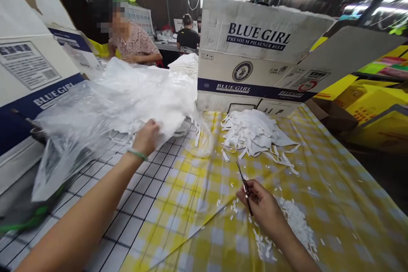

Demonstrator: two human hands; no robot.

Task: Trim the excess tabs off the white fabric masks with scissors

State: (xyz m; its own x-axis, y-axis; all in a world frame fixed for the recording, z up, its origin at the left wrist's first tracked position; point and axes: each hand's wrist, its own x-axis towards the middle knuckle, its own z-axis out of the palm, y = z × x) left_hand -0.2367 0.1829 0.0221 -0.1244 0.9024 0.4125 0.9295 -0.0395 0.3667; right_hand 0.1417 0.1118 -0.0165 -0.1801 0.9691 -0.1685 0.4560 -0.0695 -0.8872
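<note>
My left hand (146, 137), with a green band on the wrist, reaches into a clear plastic bag (95, 110) full of white cloth pieces; its fingers are curled on the white material at the bag's mouth. My right hand (261, 206) rests on the yellow checked tablecloth (318, 204) and grips small scissors (244, 182), blades pointing away from me. A pile of white masks with straps (255, 134) lies just beyond the scissors. Small white cut scraps (298, 221) are scattered around my right hand.
A large "Blue Girl" cardboard box (255, 55) stands behind the pile, another (28, 72) at the left. A black-and-white grid cloth (127, 216) covers the table's left. One person sits across the table, another farther back. Yellow cartons (376, 106) are at the right.
</note>
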